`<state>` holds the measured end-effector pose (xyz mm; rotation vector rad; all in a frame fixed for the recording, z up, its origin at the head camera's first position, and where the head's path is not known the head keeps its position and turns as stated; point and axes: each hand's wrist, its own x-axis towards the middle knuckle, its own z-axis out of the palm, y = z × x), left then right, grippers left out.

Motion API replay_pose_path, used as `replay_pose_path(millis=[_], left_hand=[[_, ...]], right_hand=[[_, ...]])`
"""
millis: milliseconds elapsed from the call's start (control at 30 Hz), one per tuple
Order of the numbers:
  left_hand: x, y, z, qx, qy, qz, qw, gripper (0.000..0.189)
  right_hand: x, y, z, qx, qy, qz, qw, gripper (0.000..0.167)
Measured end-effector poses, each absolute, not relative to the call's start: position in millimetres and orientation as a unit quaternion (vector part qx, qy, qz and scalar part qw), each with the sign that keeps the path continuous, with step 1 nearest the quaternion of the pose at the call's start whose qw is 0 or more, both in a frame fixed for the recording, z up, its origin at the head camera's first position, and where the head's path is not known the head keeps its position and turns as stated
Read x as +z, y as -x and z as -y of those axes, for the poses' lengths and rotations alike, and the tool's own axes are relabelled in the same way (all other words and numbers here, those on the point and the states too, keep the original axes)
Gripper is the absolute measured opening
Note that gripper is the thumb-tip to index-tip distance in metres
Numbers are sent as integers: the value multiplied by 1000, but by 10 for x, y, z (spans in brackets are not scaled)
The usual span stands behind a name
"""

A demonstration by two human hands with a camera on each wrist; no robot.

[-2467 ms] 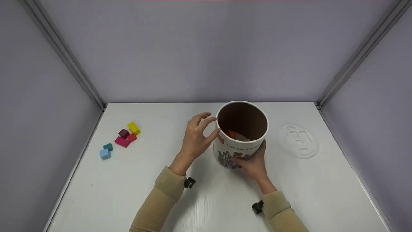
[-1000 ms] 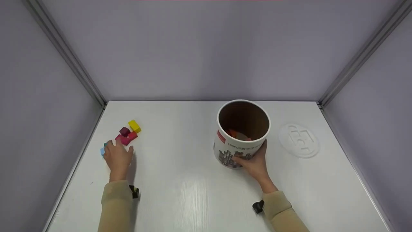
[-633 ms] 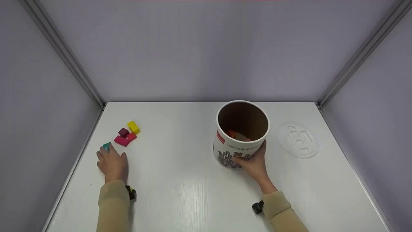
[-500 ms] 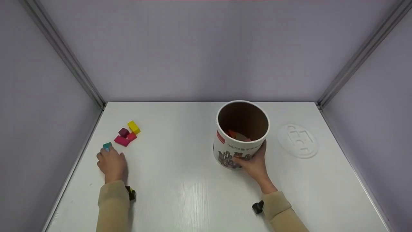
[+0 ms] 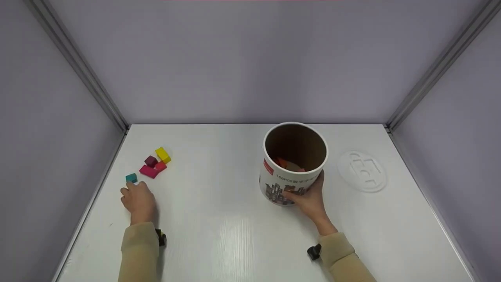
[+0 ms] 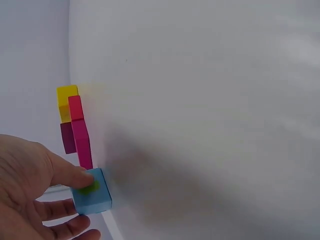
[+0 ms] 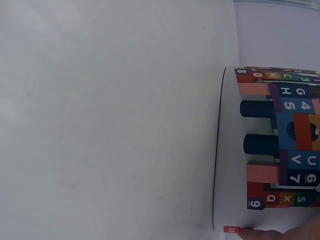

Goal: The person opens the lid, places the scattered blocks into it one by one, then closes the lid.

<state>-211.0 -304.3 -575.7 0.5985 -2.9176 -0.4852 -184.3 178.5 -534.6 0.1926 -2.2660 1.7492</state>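
Note:
My left hand [image 5: 139, 199] pinches a light blue block [image 6: 93, 196] with a green mark between thumb and fingers; in the head view the hand hides this block. Just beyond its fingertips lies a teal block [image 5: 131, 178]. Further back sit a magenta block [image 5: 148, 171], a red block [image 5: 160, 166], a dark purple block [image 5: 151, 161] and a yellow block [image 5: 163, 155], close together. My right hand [image 5: 311, 199] grips the lower side of a white cardboard bucket [image 5: 274, 184], which stands upright and lidless. Orange and red pieces [image 5: 281, 162] show at its bottom.
A clear round plastic lid [image 5: 362, 171] lies flat on the white table [image 5: 219, 235], right of the bucket. Grey panels [image 5: 250, 62] wall the table at the back and both sides.
My left hand has moved from the bucket's rim to the blocks at the left and taken the light blue block, then drawn slightly back from the teal one. The right hand stays on the bucket.

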Motion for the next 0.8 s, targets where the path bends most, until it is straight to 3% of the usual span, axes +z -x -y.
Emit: replay_pose_path(millis=[333,800], left_hand=[[-5658,2126,2873,-237,-186,951,66,28],[-5204,2182,2275,-270,-46,928,252,28]], right_hand=[[-5354,1848,-1789,605,-64,782,137,134],[-5338,1846,-1786,611,-57,779,132,134]])
